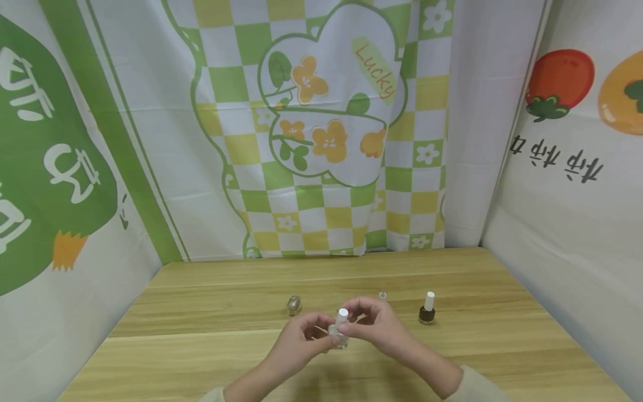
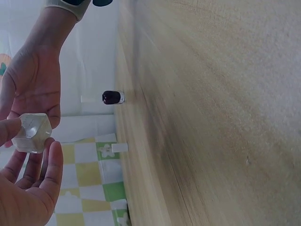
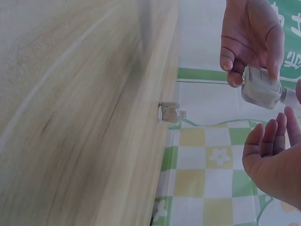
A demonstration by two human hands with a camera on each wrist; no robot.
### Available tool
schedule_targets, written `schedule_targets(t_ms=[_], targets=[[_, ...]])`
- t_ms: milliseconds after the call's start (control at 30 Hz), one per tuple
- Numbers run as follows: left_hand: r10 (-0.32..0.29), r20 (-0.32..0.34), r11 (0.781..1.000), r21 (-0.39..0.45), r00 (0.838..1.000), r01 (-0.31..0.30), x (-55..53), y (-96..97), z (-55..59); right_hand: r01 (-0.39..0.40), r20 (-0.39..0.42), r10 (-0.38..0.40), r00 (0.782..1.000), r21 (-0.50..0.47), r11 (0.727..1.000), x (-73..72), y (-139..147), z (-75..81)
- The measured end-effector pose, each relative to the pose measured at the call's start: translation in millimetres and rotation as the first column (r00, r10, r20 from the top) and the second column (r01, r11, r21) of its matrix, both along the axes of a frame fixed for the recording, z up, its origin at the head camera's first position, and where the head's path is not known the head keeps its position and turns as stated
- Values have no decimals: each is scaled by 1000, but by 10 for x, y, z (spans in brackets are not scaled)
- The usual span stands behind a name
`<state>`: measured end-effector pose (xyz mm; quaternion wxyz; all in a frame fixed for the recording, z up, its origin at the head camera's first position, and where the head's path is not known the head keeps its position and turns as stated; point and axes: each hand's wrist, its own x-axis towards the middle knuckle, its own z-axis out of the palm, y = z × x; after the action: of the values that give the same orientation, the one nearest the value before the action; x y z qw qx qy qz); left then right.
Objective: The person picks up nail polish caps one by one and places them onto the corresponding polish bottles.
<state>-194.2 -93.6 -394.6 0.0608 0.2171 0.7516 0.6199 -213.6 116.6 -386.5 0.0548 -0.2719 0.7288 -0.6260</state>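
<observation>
Above the table, both hands meet at a clear glass nail polish bottle (image 1: 339,338) with a white cap (image 1: 342,316). My left hand (image 1: 297,341) pinches the glass body between thumb and fingers. The thumb and fingers of my right hand (image 1: 383,328) pinch the white cap from the other side. In the right wrist view, the bottle (image 3: 259,88) tilts with its cap (image 3: 290,97) toward the right hand (image 3: 277,162). The left wrist view shows the bottle's square base (image 2: 34,133) between both hands.
A capless glittery gold nail polish bottle (image 1: 294,305) stands beyond the left hand, its bare neck showing in the right wrist view. A loose white cap (image 2: 120,147) is on the table behind the right hand. A dark polish bottle (image 1: 427,314) with a white cap stands at right.
</observation>
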Motion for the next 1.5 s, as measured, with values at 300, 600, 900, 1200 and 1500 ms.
schedule_targets(t_ms=[300,600,900,1200,1500], targets=[[-3,-9,1000,-19,1000,3,-8,4,-30,-56,-41,55,998,-3,998,-29,6,2],[0,-28,1000,-4,1000,0,-11,19,-37,12,-32,-12,999,3,1000,10,-27,0],[12,-25,999,37,1000,-11,5,33,-26,100,7,-100,995,-14,995,50,-101,-7],[43,-54,999,1,998,-43,16,36,-35,189,63,-186,981,-53,981,104,-177,-13],[49,-44,999,2,998,-49,13,41,-43,200,49,-198,979,-34,979,105,-173,-4]])
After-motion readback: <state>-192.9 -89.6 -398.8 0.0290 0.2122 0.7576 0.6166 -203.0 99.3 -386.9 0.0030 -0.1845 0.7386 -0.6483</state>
